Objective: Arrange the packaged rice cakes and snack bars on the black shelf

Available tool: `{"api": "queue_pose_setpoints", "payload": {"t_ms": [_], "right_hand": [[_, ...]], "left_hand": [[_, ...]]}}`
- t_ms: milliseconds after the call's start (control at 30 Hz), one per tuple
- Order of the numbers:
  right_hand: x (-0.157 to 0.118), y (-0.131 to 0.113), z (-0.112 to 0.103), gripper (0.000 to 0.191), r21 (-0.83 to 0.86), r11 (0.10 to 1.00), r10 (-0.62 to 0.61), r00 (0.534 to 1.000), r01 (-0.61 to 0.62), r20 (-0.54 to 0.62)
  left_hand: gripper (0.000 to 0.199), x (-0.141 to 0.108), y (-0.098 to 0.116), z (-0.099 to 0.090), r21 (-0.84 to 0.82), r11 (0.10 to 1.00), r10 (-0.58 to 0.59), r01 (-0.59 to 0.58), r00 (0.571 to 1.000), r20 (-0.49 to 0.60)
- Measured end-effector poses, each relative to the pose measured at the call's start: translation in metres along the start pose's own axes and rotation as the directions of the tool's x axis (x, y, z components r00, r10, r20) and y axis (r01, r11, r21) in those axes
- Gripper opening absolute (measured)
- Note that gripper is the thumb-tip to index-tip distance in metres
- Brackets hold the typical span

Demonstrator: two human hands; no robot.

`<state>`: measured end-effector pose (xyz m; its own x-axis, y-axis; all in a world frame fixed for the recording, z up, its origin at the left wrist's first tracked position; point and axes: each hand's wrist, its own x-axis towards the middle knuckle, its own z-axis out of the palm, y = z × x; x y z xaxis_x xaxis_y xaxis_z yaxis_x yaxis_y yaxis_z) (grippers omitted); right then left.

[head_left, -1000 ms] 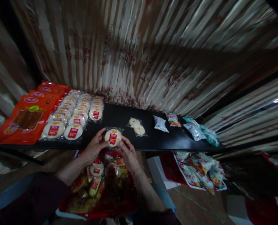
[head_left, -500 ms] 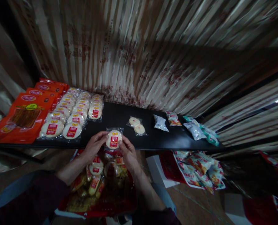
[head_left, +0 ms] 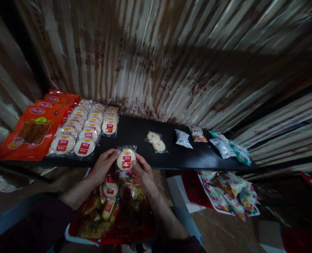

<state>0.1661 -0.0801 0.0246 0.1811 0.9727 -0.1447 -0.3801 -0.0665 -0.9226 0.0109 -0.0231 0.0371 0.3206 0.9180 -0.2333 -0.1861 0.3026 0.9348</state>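
Note:
Between my two hands is a clear packet of round white rice crackers point(head_left: 125, 160) with a red and yellow label facing up. My left hand point(head_left: 106, 162) pinches its left edge, and my right hand point(head_left: 143, 171) grips the right edge with the thumb near the label. The packet hangs over the front edge of the black shelf point(head_left: 134, 128). Below it, a red basket point(head_left: 92, 236) holds more cracker packets point(head_left: 110, 186) and yellow-wrapped snacks. Overlapping rows of like cracker packets point(head_left: 84, 146) lie on the shelf's left part.
Orange snack bags point(head_left: 32, 128) overlap at the shelf's left end. A cracker packet point(head_left: 156, 141) lies mid-shelf; silver point(head_left: 183, 138), red-white point(head_left: 198, 133) and green point(head_left: 241, 151) packets lie to the right. A box of snack bags point(head_left: 190, 191) stands below right. A striped curtain point(head_left: 145, 63) hangs behind.
The view has shifted slightly, so the shelf and its goods appear a little further right. Both hands still hold the cracker packet, which sits slightly further left relative to the shelf.

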Motion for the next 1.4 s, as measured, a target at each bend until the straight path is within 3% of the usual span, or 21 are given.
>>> {"api": "queue_pose_setpoints", "payload": {"t_ms": [767,1100,1267,1400], "right_hand": [[-0.003,0.0,0.002,0.038,-0.037,0.999,-0.001,0.999,0.003,0.033],[0.001,-0.005,0.003,0.033,0.045,0.999,-0.018,0.995,0.022,-0.101],[0.001,-0.009,0.002,0.028,0.056,0.997,-0.052,0.988,0.061,-0.147],[0.0,-0.012,0.001,0.03,0.056,0.995,-0.074,0.991,0.081,-0.113]], "left_hand": [[0.037,0.007,0.004,0.003,0.199,0.973,0.15,-0.118,0.976,-0.156],[0.036,0.0,0.003,0.006,0.225,0.956,0.219,-0.188,0.968,-0.124],[0.021,-0.014,0.002,0.009,0.39,0.858,0.37,-0.335,0.929,-0.016],[0.022,-0.019,-0.001,0.011,0.449,0.798,0.425,-0.401,0.904,0.052]]}}
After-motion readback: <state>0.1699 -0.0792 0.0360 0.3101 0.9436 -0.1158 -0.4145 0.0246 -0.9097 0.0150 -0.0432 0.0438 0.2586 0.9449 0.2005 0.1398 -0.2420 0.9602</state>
